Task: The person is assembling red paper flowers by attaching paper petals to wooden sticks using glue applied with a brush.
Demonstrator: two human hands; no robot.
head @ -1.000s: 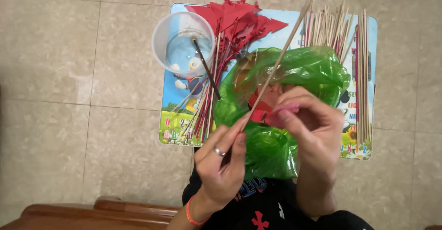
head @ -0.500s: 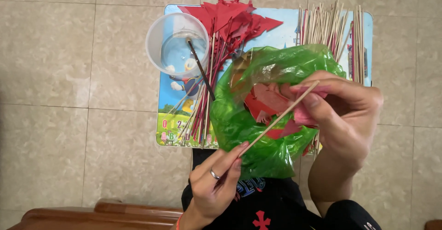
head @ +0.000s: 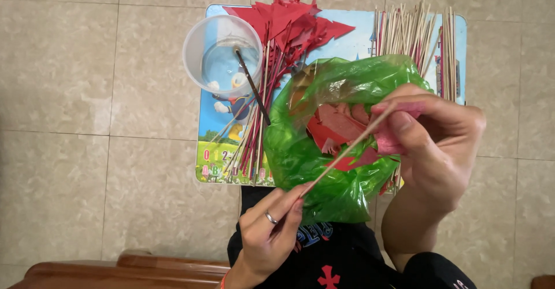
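Note:
My left hand (head: 267, 226), a ring on one finger, pinches the near end of a thin wooden stick (head: 347, 149) that slants up to the right. My right hand (head: 439, 144) holds the stick's far end together with a piece of red paper (head: 388, 139) pressed against it. Both hands hover over an open green plastic bag (head: 312, 150) that holds more red paper pieces (head: 335, 126).
A colourful cartoon mat (head: 225, 144) lies on the tiled floor. On it stand a clear plastic cup (head: 222, 55) with a dark brush (head: 251, 85), a bundle of sticks with red paper flags (head: 277, 40), and several bare sticks (head: 413, 34). A wooden edge (head: 115, 266) runs along the bottom left.
My right hand has moved right along the stick to its far end, taking red paper with it. The stick has tilted flatter. The view has shifted slightly.

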